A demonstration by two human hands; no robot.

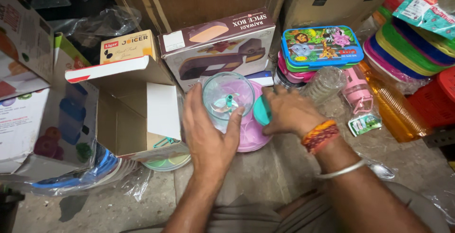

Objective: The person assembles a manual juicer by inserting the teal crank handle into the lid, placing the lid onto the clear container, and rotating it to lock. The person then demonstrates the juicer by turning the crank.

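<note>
Leftmost, printed cartons (pixel 28 105) lean over a stack of plastic-wrapped lids (pixel 90 173) on the concrete floor (pixel 265 176). Beside them an open box (pixel 137 109) lies on its side, its flap turned out, with a small yellow box (pixel 127 46) behind it and a brown box (pixel 218 48) further right.

Next comes the left hand (pixel 211 131), reaching forward from the bottom edge with the forearm angled up and left-to-right. Its palm faces down and its fingers wrap the near side of a clear bowl (pixel 227 95), thumb up along the right rim, grasping it. The bowl stands upright just right of the open box, with a teal spindle (pixel 229 101) at its centre, and it sits on a pink lid (pixel 253 128) lying flat on the floor.

Then the right hand (pixel 289 112) crosses in from the lower right, wrist bent inward, wearing an orange thread band (pixel 320 136) and a silver bangle (pixel 341 170). Its fingers curl around a teal cap (pixel 261 111) just beside the bowl, pinching it.

Further right stand a cartoon lunchbox (pixel 321 45), a clear bottle (pixel 324 83), a pink bottle (pixel 358 93), an orange bottle (pixel 393 107), stacked coloured lids (pixel 407 53) and a red basket (pixel 438 98).
</note>
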